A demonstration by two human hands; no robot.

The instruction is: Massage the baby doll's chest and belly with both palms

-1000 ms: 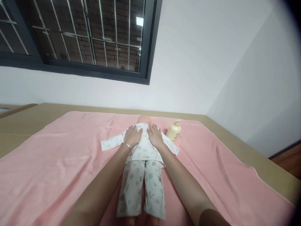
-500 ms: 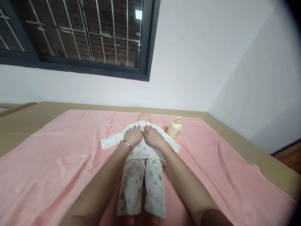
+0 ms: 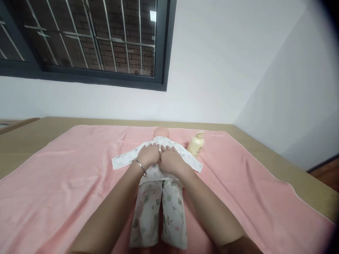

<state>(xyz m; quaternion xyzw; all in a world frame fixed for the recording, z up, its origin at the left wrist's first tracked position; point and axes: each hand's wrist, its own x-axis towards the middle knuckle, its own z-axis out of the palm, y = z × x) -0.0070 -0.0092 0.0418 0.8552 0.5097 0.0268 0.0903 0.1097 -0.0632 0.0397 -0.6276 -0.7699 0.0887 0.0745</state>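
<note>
A baby doll lies on its front or back, I cannot tell which, in a white printed top (image 3: 156, 173) and matching trousers (image 3: 173, 211). Its round bare head (image 3: 161, 132) points away from me, and both sleeves spread outward. My left hand (image 3: 148, 155), with a silver bangle (image 3: 140, 167) at the wrist, rests on the upper part of the top, fingers extended. Beside it, my right hand (image 3: 171, 160) lies on the same cloth, its fingers slightly apart and bent. The two hands meet at the thumbs, whose tips are hidden.
A pale yellow pump bottle (image 3: 196, 144) stands tilted near the doll's right-side sleeve. Under everything spreads a wrinkled pink sheet (image 3: 79, 169) on a tan surface (image 3: 39, 141). Behind are a white wall (image 3: 212, 70) and a dark-framed barred window (image 3: 165, 53).
My right hand has drawn slightly down the top toward me, with its fingers more bent. My left hand has shifted slightly too, and the view has moved a little.
</note>
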